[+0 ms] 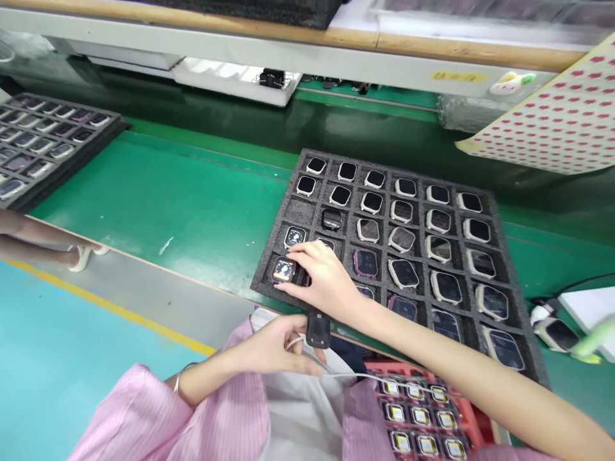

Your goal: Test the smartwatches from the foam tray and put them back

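My right hand (pixel 324 278) reaches over the near left corner of a grey foam tray (pixel 302 210). Its thumb and fingertips close on a smartwatch (pixel 284 269) with a lit screen, in or just over the corner pocket. Behind it lies another smartwatch (pixel 295 237), also lit. Just in front of the tray's edge, my left hand (pixel 283 346) grips a small black device (pixel 318 330), with a thin white cable (pixel 353 375) running through the fingers. Several dark-screened watches without straps (pixel 404 273) sit in the tray's other pockets.
A red tray (pixel 473 419) of watch parts is below the bench edge at right. Another foam tray of watches (pixel 62 168) stands at far left, near another person's arm (pixel 43 240). A white box (pixel 590 314) and a watch (pixel 557 334) lie at right. A shelf (pixel 288 54) overhangs the green bench.
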{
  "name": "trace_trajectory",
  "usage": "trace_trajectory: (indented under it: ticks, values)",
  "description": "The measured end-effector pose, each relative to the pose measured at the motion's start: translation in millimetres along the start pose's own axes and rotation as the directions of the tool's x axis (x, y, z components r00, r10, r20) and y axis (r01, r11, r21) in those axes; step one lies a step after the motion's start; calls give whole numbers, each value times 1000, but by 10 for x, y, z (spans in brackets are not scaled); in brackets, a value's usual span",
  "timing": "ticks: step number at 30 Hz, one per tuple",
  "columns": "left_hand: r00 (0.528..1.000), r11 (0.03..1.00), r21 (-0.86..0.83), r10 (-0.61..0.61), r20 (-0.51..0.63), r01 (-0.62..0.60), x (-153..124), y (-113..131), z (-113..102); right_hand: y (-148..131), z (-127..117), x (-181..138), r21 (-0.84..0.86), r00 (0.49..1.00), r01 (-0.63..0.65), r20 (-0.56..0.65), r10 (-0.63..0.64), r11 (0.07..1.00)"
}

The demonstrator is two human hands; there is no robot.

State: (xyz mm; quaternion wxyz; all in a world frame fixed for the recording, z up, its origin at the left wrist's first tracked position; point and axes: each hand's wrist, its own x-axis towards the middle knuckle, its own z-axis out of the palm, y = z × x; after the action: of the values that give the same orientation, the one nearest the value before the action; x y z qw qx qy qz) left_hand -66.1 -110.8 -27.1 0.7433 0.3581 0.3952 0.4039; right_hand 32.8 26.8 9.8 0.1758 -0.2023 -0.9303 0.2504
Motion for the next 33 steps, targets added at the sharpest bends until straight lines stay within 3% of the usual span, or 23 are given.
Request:
trace_trajectory:
  ticks: [2,7,14,21,24,28,30,33]
  values:
    - [999,1000,15,-25,26,25,-10,34,11,-43,-24,-4,-107,994,52,97,-42,993]
    - [1000,999,-37,14,25,-13,-89,74,-50,-57,-321,-185,-273,983,73,180,-24,959]
    - [977,985,-55,157,-144,-166,-105,162,-80,64,-383,-308,-435,959,85,281,46,896]
    - [970,991,-20,124,-211,-131,-73,258,-78,168,-409,-291,-378,940,184,339,-49,907]
    - [960,991,-10,124,-250,-130,-65,251,-68,211,-449,-316,-302,962,126,269,-42,945]
    - [960,994,28,107,-260,-104,-36,244,-23,178,-557,-371,-41,996,1,86,2,999]
    - [967,995,43,95,-238,-87,-10,255,6,111,-590,-405,75,997,24,67,-29,997]
    - [973,997,47,70,-219,-61,42,286,53,13,-571,-457,90,988,87,117,-97,992]
